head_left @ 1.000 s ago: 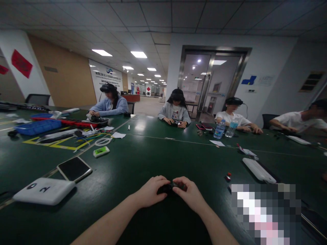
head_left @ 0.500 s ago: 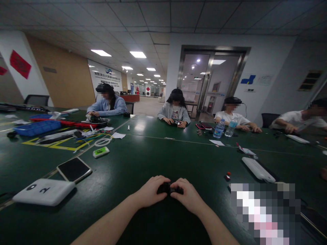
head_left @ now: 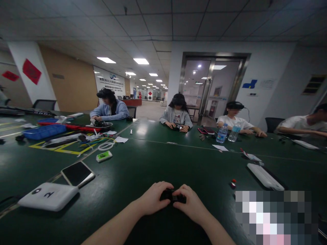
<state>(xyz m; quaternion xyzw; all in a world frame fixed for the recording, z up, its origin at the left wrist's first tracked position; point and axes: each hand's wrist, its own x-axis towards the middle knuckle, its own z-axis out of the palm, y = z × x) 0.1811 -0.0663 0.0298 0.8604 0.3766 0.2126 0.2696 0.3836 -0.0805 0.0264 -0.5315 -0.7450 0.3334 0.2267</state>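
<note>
A small black object (head_left: 174, 197) sits between my two hands, close above or on the dark green table (head_left: 143, 166). My left hand (head_left: 156, 198) is closed around its left end, thumb below and fingers over the top. From the other side my right hand (head_left: 189, 201) pinches its right end between thumb and fingers. The fingers cover much of the object, so its exact kind, and whether it is one piece or two, cannot be made out.
At left lie a white power bank (head_left: 49, 196) marked 2, a phone (head_left: 78, 174), a green-and-white packet (head_left: 104, 156), cables and a blue tray (head_left: 44, 132). Right are a small red-and-white item (head_left: 232, 183), a white device (head_left: 265, 176) and water bottles (head_left: 221, 133). Several people sit opposite.
The whole view has shifted, so the scene sits slightly lower and further right. Both hands stay on the black object, with only a slight change in the right hand's fingers.
</note>
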